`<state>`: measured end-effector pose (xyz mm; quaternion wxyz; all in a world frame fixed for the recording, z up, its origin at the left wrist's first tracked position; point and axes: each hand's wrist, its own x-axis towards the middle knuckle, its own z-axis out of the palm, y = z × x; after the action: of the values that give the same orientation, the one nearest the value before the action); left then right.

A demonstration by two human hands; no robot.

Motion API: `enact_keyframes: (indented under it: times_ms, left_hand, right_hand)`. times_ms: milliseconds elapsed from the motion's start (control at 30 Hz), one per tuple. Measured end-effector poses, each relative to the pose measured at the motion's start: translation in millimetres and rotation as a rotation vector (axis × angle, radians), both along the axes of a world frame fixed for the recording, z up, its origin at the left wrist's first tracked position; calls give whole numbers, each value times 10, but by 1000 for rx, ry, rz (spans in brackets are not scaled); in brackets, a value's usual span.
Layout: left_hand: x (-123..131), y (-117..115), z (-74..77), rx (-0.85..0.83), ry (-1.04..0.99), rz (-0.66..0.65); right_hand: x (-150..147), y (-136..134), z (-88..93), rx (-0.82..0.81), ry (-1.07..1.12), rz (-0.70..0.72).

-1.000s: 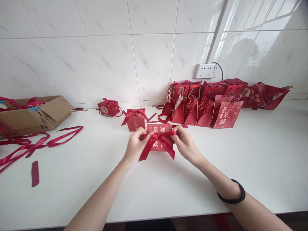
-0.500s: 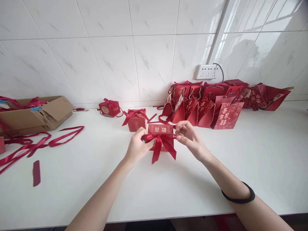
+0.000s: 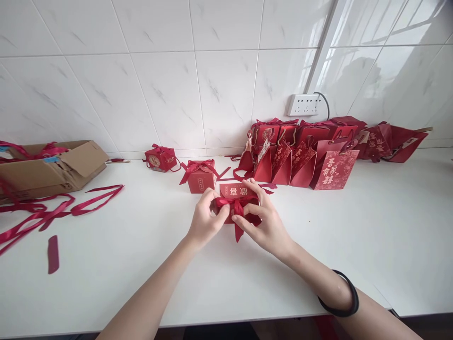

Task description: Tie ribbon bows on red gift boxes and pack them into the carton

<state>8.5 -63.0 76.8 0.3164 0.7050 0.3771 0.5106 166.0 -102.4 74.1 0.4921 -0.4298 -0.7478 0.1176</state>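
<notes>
A red gift box [image 3: 226, 190] with pale printed characters sits on the white table in front of me, partly covered by my hands. Across it runs a red ribbon bow [image 3: 239, 207], one tail hanging down the near side. My left hand [image 3: 208, 217] pinches the bow's left loop between thumb and fingers at the box's left edge. Over the right part of the box is my right hand [image 3: 265, 222], its thumb and forefinger closed on the ribbon by the knot, other fingers spread above. A second red box with a tied bow [image 3: 201, 178] stands just behind on the left.
Several red gift bags and boxes [image 3: 300, 163] line the wall at right, below a power strip [image 3: 303, 105]. A small red box [image 3: 161, 158] stands back left. At far left are a cardboard box [image 3: 76, 165], loose red ribbons [image 3: 95, 200] and a dark red strip [image 3: 53, 255].
My right hand has moved left and inward, from the bow's right loop to beside the knot. My left hand stays on the left loop.
</notes>
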Motion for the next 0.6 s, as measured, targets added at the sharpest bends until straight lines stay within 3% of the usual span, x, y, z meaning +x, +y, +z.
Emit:
enact_keyframes:
  times_ms: [167,400,533,600]
  left_hand:
    - [-32,28,22,-114,-51,49]
    - [22,44,-16,-5,38,178]
    - [16,36,-15,8,63,203]
    - [13,35,-11,16,66,199]
  right_hand:
    - [50,-5,33,4,-73,119]
    - [99,3,51,-32,-14,170]
    - [138,29,99,-36,280,-73]
    - [171,63,125,-173,329,-189]
